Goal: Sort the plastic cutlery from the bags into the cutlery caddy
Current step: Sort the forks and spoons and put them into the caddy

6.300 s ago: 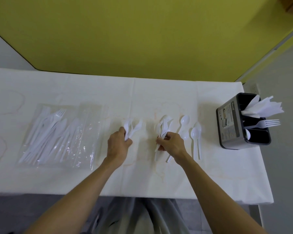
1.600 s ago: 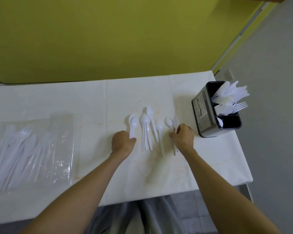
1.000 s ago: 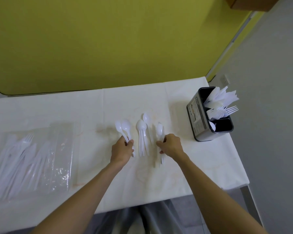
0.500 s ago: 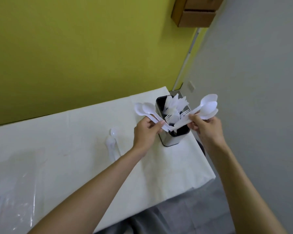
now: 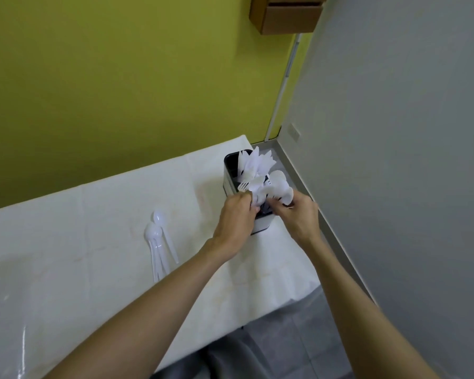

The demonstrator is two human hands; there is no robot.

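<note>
- Half a second ago the two hands held their spoons (image 5: 279,187) fanned apart in the air in front of the cutlery caddy (image 5: 228,179). Now both have dropped onto it, right of the frame's centre, and the white bowls bunch together above its nearest compartment.
- The loose spoons (image 5: 157,242) lie on the table (image 5: 88,242) as before, left of centre and well apart from the caddy.
- The left hand (image 5: 237,218) reaches in from the lower left, knuckles up. Its fingers are curled over the caddy's near rim, clasping white handles; blur hides how many.
- The right hand (image 5: 298,218) comes in from the lower right, fingers curled round its spoon handles, the bowls standing just above its thumb.
- Forks (image 5: 242,186) poke up mid-caddy, and white pointed pieces (image 5: 255,163) stand in the far compartment.
- A clear plastic bag (image 5: 19,340) glints at the lower left.
</note>
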